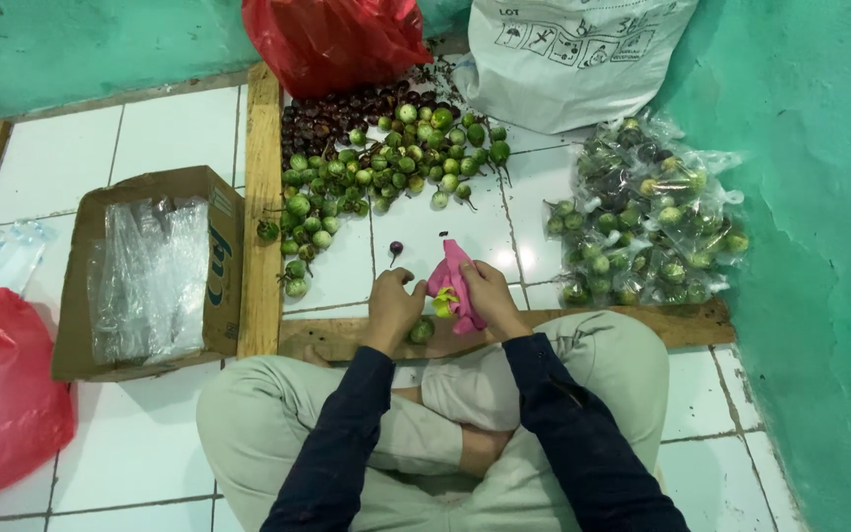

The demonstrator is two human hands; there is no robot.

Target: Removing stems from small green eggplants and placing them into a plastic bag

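My right hand [488, 293] grips a pink tool [452, 278] with a yellow-green part near its lower end, held upright over the white tiled floor. My left hand [393, 307] is closed beside it, fingers curled, and a small green round fruit [422, 331] lies just under it by the wooden board [642, 325]. I cannot tell whether the left hand holds that fruit. A heap of small green round fruits [386, 167] lies on the tiles ahead, with darker brown ones [332, 110] behind. One dark fruit [396, 247] lies apart.
Clear bags filled with the fruits [647, 222] are piled at the right. A cardboard box of clear plastic bags [150, 271] stands at the left. Red plastic bags [337, 39] [2, 394], a white sack [568, 54], a wooden plank [263, 197] and green walls surround me.
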